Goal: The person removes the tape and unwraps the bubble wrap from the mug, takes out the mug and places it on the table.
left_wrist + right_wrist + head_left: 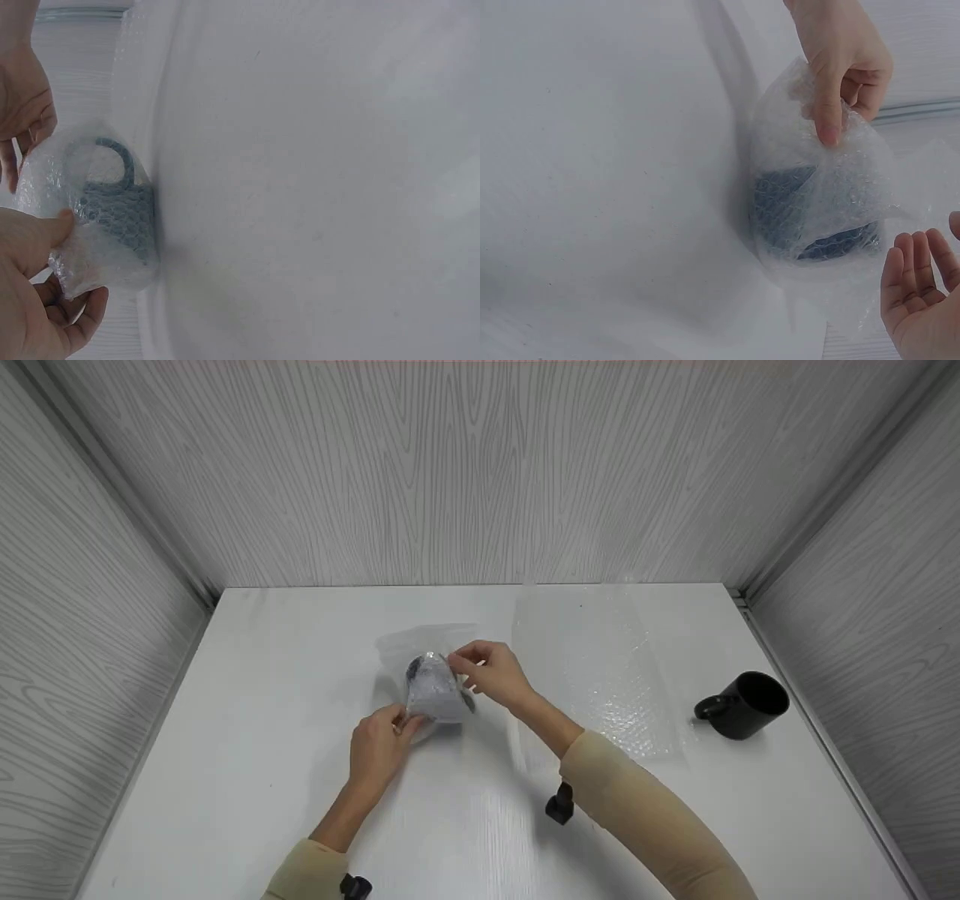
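Observation:
A dark mug (116, 217) lies inside clear bubble wrap (45, 176) on the table; its ring handle shows through the plastic in the left wrist view. In the head view the bundle looks greyish. My left hand (377, 746) pinches the wrap at the bundle's near end, thumb on top and fingers beneath. At the far right side of the bundle is my right hand (496, 671). Its fingers (922, 262) are fairly straight in the right wrist view, close beside the plastic; whether they touch it I cannot tell.
A flat sheet of bubble wrap (585, 675) lies on the white table (247, 735), right of the bundle. Farther right stands a black mug (742, 705), its handle towards the left. Grey wood-grain panels (465, 472) enclose the table at the back and sides.

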A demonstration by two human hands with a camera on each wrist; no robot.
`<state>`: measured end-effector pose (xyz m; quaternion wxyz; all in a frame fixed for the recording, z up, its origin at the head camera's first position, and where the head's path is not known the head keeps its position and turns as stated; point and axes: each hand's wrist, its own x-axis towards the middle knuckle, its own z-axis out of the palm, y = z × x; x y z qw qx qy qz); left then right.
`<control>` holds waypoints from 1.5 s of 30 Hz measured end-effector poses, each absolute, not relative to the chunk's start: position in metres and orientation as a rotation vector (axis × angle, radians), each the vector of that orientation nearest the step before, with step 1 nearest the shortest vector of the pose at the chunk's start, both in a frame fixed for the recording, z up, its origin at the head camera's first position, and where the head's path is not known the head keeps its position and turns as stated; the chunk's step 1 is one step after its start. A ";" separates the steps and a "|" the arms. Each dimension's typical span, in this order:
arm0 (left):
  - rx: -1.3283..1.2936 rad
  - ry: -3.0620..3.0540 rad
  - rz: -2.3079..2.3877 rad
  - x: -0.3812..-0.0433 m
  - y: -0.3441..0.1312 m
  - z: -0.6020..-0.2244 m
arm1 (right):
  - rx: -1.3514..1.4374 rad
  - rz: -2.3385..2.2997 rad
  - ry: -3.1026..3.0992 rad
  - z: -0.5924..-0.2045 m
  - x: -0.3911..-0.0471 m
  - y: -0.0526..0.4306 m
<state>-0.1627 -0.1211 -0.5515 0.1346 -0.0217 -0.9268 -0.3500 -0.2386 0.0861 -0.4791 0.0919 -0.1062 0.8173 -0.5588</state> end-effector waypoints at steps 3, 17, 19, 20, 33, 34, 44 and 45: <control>-0.069 -2.685 -1.013 -0.163 -0.121 -0.552 | -0.328 -1.637 2.443 -0.482 -0.237 0.087; -0.067 -2.683 -1.014 -0.164 -0.122 -0.552 | -0.267 -1.634 2.447 -0.493 -0.232 0.080; -0.066 -2.684 -1.017 -0.164 -0.122 -0.552 | -0.256 -1.647 2.442 -0.494 -0.232 0.080; -0.066 -2.684 -1.019 -0.163 -0.123 -0.551 | -0.253 -1.651 2.441 -0.494 -0.232 0.079; -0.038 -2.637 -1.088 -0.168 -0.138 -0.534 | -0.264 -1.685 2.396 -0.497 -0.230 0.079; -0.028 -2.637 -1.080 -0.170 -0.139 -0.532 | -0.258 -1.683 2.399 -0.497 -0.230 0.078; 0.055 -2.641 -1.079 -0.185 -0.149 -0.521 | -0.266 -1.683 2.420 -0.500 -0.228 0.079; 0.058 -2.641 -1.082 -0.187 -0.149 -0.521 | -0.270 -1.684 2.422 -0.500 -0.228 0.079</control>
